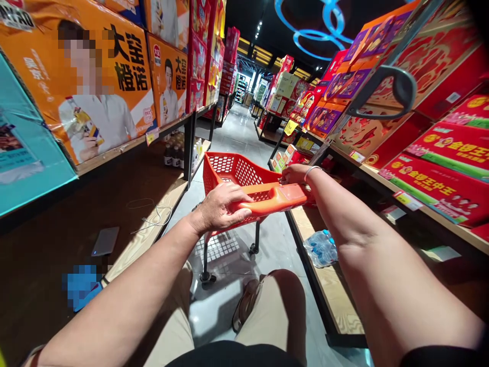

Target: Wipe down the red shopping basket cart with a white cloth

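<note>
A red plastic shopping cart [229, 171] stands in a store aisle straight ahead of me, and its basket looks empty. My left hand [219, 208] is wrapped round the left end of its orange handle bar [273, 198]. My right hand [294, 175], with a bracelet at the wrist, grips the right end of the same bar. My legs and one shoe [246, 303] show below the cart.
Wooden shelves line both sides. Large orange boxes [114, 71] stand on the left, red gift boxes [439, 168] on the right. Bottles [173, 153] sit on a low left shelf. A pack of water bottles [321, 248] lies on the low right shelf. The grey tiled aisle [239, 130] runs ahead.
</note>
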Available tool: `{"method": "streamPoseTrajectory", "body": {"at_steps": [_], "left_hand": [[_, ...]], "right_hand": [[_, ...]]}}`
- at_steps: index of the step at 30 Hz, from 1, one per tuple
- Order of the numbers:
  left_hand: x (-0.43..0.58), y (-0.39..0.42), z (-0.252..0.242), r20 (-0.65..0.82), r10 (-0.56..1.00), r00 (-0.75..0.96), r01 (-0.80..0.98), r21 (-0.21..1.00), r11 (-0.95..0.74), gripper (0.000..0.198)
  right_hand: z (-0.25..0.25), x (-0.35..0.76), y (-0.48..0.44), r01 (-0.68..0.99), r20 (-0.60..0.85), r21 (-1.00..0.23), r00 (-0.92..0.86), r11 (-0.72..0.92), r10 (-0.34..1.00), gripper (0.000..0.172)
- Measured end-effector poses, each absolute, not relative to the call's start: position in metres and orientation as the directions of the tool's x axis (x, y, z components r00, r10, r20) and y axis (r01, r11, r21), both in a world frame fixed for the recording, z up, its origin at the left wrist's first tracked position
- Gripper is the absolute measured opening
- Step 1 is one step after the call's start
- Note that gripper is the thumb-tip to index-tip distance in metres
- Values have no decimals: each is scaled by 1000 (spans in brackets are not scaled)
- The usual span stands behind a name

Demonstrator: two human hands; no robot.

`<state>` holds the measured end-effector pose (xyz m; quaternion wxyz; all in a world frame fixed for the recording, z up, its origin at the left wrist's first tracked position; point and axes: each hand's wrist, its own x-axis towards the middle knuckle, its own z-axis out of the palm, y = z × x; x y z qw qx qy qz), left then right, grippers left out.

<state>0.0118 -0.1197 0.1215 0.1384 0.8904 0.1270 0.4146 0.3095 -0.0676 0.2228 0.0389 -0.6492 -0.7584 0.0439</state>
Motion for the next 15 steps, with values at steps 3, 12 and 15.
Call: {"method": "streamPoseTrajectory", "body": {"at_steps": [3, 12, 15], "left_hand": [[3, -113, 127, 708, 337, 620, 108, 349, -931, 26], [13, -127, 151, 623, 439, 648, 456, 145, -878, 40], [19, -129, 153, 537, 553, 637, 584, 132, -801, 44]], "right_hand": [[231, 321, -82, 983, 79, -143, -109, 120, 991, 7], [216, 266, -186, 660, 408, -263, -584, 703, 701, 34], [198, 278, -188, 676, 459, -238, -554, 697, 694, 28]]}}
